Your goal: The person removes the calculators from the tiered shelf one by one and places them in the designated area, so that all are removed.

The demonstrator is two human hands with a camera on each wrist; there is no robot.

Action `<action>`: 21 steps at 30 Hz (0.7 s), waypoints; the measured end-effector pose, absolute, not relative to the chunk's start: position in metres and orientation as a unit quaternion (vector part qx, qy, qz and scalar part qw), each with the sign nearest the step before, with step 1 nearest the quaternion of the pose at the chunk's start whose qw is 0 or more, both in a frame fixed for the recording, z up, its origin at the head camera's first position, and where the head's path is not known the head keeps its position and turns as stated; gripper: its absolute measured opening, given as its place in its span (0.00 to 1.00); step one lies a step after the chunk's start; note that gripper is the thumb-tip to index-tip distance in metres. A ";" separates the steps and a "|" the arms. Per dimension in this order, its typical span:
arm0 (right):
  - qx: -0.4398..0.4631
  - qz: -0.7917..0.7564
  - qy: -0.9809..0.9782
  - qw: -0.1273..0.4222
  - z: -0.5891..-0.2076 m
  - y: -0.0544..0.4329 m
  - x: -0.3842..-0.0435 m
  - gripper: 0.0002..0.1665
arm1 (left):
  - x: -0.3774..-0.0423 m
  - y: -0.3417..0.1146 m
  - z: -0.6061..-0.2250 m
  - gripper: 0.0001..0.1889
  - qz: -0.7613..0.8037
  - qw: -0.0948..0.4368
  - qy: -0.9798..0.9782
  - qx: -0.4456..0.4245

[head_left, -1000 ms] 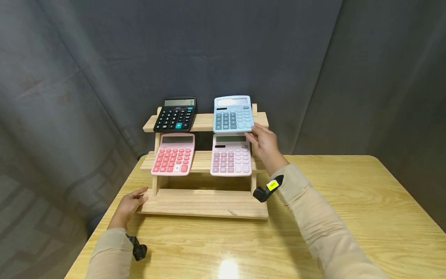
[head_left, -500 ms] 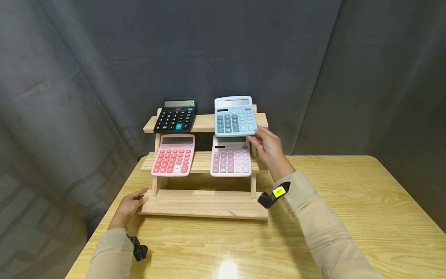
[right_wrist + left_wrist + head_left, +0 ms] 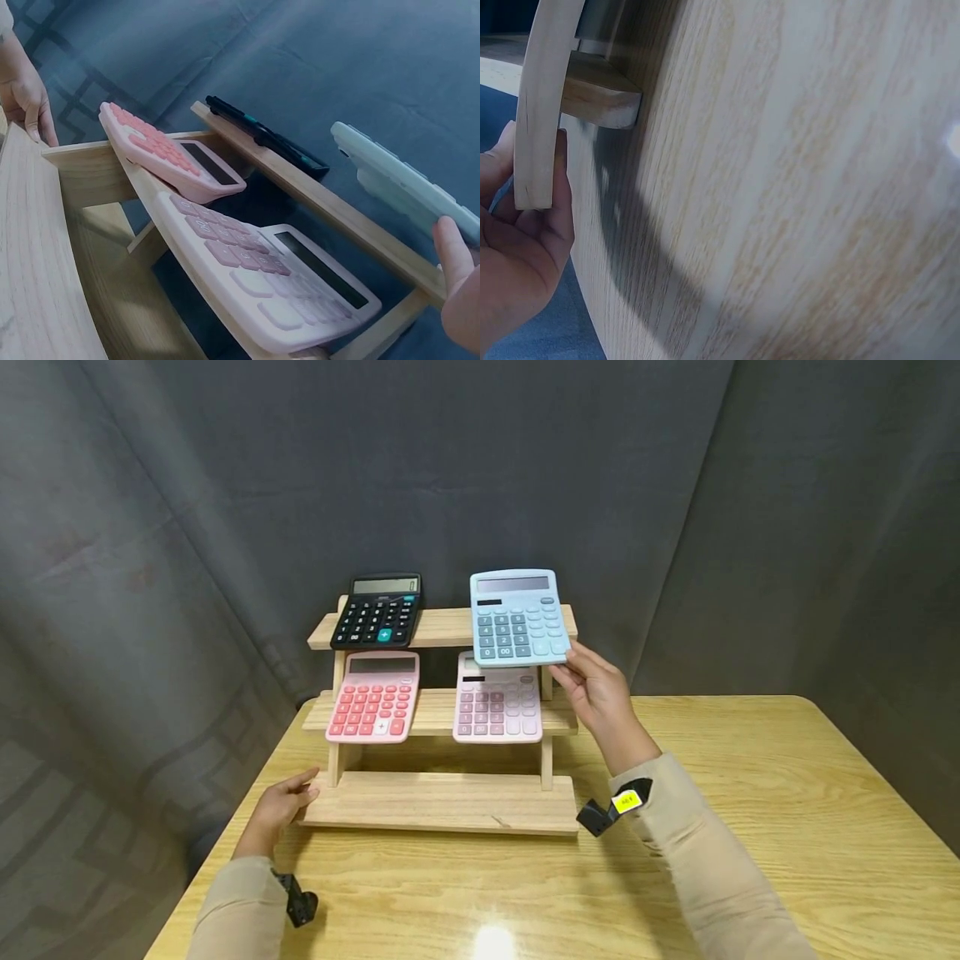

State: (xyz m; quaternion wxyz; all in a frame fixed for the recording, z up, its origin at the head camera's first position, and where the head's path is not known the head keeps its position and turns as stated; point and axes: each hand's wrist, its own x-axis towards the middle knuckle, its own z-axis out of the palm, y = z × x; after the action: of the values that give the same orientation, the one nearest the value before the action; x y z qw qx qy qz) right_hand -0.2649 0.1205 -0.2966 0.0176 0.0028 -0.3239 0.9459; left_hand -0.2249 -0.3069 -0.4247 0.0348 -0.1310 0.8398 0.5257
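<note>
My right hand (image 3: 603,697) pinches the lower right corner of a light blue calculator (image 3: 517,618), which in the right wrist view hangs apart from the top shelf. Below it, overlapped in the head view, a lilac calculator (image 3: 497,710) leans on the middle tier. A pink calculator (image 3: 373,697) stands to its left, and a black calculator (image 3: 377,610) leans on the top tier at left. My left hand (image 3: 277,810) grips the left end of the bottom board (image 3: 540,112) of the wooden stand (image 3: 442,802), thumb on one face and fingers on the other.
The three-tier stand rests on a wood-grain table (image 3: 750,793). Behind and to both sides hangs a dark grey curtain (image 3: 480,468), close to the back of the stand. Black wrist cameras sit on both sleeves.
My right hand has drawn the light blue calculator off the top tier, toward me and to the right, so it now overlaps the lilac calculator's top. The left hand stays in place.
</note>
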 end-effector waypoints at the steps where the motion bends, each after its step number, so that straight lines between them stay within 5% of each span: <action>1: 0.003 0.946 -0.323 0.019 -0.298 0.122 -0.264 0.27 | -0.225 -0.307 -0.425 0.27 0.526 0.036 0.839 -0.132; 21: 0.019 0.963 -0.266 0.035 -0.316 0.159 -0.236 0.13 | -0.222 -0.308 -0.425 0.26 0.513 0.055 0.850 -0.109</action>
State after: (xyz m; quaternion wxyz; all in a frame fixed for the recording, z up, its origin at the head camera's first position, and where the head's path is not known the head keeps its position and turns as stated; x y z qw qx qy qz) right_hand -0.2362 0.1594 -0.3161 0.0352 0.0194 -0.2658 0.9632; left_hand -0.2223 -0.3078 -0.4254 0.0546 -0.1088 0.8496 0.5131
